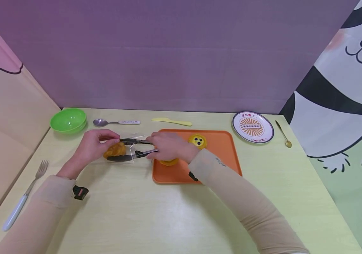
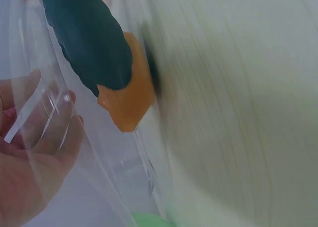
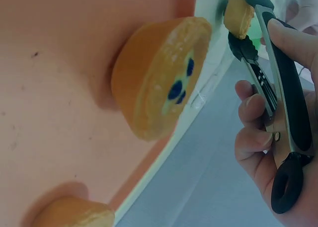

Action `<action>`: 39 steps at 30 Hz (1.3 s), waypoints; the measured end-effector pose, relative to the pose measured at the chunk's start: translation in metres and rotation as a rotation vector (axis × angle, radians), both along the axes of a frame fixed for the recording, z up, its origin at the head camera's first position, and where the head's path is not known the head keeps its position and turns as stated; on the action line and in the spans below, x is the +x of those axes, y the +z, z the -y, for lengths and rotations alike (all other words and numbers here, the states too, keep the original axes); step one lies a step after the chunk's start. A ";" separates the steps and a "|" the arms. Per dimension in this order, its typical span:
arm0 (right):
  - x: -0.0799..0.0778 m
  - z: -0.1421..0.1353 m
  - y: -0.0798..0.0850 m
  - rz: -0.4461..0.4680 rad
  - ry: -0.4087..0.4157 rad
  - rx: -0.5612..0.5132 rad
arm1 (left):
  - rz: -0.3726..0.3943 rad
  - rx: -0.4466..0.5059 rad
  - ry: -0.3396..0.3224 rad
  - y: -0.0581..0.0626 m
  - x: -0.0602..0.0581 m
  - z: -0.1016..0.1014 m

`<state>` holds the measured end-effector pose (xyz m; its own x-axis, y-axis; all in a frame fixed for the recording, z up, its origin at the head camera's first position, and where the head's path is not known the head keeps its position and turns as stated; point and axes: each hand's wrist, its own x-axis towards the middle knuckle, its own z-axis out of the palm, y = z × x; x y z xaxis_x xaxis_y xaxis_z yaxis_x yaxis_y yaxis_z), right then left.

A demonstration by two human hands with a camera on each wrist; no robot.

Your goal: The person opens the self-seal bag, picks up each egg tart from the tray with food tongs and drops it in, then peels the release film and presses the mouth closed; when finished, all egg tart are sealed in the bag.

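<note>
My left hand (image 1: 95, 145) pinches the edge of a clear plastic bag (image 2: 112, 162), left of the tray. In my right hand (image 1: 172, 144) is a pair of black and silver tongs (image 3: 290, 88), pointing left with the dark tips inside the bag. Between those tips sits a golden-brown pastry (image 1: 115, 150), also seen in the left wrist view behind a dark tong tip. An orange tray (image 1: 220, 158) lies under my right forearm. It carries a tart with dark berries (image 1: 197, 141) and another tart (image 1: 169, 162) partly hidden by my right hand.
A green bowl (image 1: 68, 121) stands at the back left, near a spoon (image 1: 101, 122) and a yellow knife (image 1: 171, 121). A fork (image 1: 29, 190) lies at the left edge. At the back right are a patterned plate (image 1: 253, 127) and a small gold spoon (image 1: 284, 134).
</note>
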<state>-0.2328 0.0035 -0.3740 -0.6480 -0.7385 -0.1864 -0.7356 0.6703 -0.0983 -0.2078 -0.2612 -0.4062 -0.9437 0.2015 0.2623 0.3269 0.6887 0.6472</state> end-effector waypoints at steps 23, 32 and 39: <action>0.005 -0.012 0.014 0.049 -0.005 0.047 | 0.001 -0.036 0.010 0.002 0.002 0.001; 0.010 -0.040 0.022 0.043 -0.007 -0.016 | 0.010 -0.037 0.025 0.007 0.003 -0.001; 0.015 -0.066 0.027 0.024 -0.002 -0.093 | 0.021 -0.036 0.054 0.008 0.002 -0.001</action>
